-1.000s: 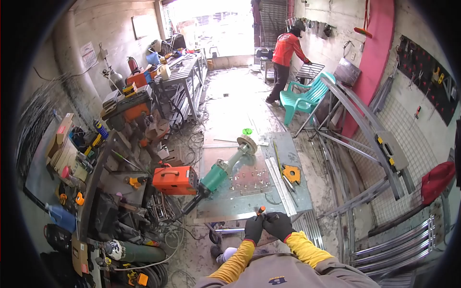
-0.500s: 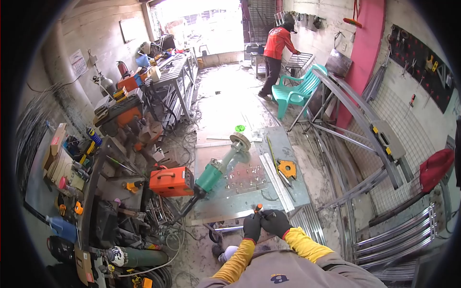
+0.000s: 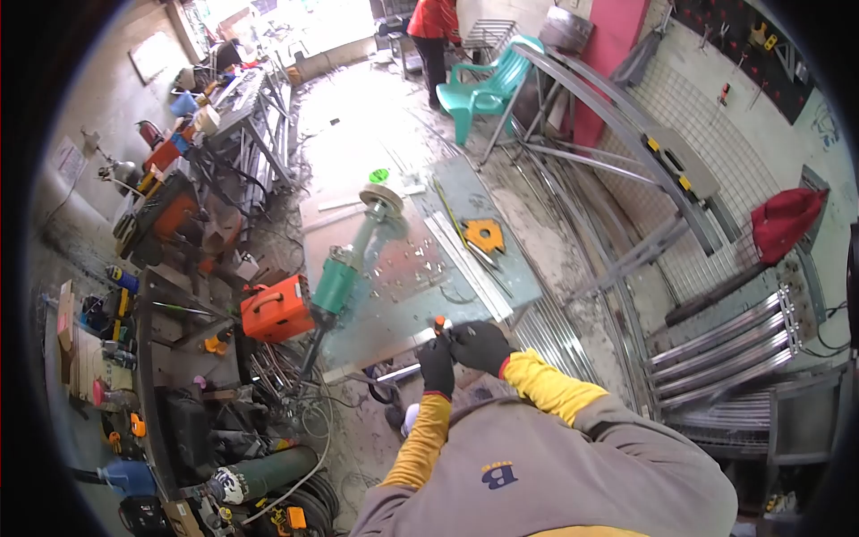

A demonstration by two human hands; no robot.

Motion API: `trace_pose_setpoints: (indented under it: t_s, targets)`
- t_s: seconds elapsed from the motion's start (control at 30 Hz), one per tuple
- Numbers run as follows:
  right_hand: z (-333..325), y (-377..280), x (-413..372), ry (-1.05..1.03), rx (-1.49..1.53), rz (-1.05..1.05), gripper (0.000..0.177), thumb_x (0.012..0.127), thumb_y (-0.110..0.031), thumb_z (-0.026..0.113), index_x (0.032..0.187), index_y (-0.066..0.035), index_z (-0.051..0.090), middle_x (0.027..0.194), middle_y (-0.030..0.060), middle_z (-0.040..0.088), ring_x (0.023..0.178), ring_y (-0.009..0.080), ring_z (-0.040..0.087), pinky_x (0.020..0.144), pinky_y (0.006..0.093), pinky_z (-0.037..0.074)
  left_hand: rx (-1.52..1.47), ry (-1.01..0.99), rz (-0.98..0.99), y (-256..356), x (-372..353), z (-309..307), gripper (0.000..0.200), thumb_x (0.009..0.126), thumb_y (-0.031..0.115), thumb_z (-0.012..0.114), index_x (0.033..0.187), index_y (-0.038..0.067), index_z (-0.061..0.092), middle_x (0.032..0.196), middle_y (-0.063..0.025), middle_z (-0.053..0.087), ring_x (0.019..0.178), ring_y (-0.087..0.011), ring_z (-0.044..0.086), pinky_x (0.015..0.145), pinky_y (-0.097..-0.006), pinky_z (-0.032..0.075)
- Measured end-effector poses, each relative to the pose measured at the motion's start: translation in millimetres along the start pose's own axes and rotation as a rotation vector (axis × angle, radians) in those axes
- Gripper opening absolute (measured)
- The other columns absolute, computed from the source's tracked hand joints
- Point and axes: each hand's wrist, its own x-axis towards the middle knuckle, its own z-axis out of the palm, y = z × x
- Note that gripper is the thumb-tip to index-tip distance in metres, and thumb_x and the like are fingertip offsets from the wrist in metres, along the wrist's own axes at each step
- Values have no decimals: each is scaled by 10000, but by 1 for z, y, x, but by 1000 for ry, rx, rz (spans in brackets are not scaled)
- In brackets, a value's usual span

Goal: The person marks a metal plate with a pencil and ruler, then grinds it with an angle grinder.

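Note:
Both hands wear black gloves and meet at the near edge of the metal-topped table. Between them a small orange-tipped object pokes up; its lower part is hidden by the gloves. My left hand is closed around it from below. Against it, my right hand has its fingers closed at the same object. Beyond the hands, a green straight grinder with a round wheel lies across the table's left side. Several small metal pieces are scattered beside it.
White strips, a yellow magnetic welding square and a tape measure lie on the table's right. An orange welding machine stands left. A person in red stands beyond, near a green chair. Steel tubes lie right.
My view has tilted down and turned right, so the scene sits higher and further left. My hands stay together at the orange-tipped object, the right one now turned more sideways.

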Motion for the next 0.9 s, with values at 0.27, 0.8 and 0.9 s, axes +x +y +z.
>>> trace_pose_setpoints:
  t_s: [0.27,0.8,0.9]
  targets:
    - [4,9,0,-85,-89,31,387,889,-407,686,1150,-122,662,1036,178,723,946,394,712,811,505,564,-59,7,17,-21,14,1,380,1080,342,579,1046,14,767,815,-110,721,749,-183,664,661,-384,497]
    - [-2,41,24,-254,171,40,418,888,-365,754,1252,-159,749,900,154,762,863,342,735,752,440,556,992,128,885,40,20,-73,501,820,298,814,1281,125,720,1378,-132,669,1352,-351,560,1192,-501,340]
    - [-5,37,24,-254,163,50,443,885,-373,762,1273,-160,746,881,153,760,854,337,734,753,427,558,1005,149,893,28,28,-66,483,823,335,815,1253,129,739,1369,-113,679,1338,-348,568,1189,-505,343]
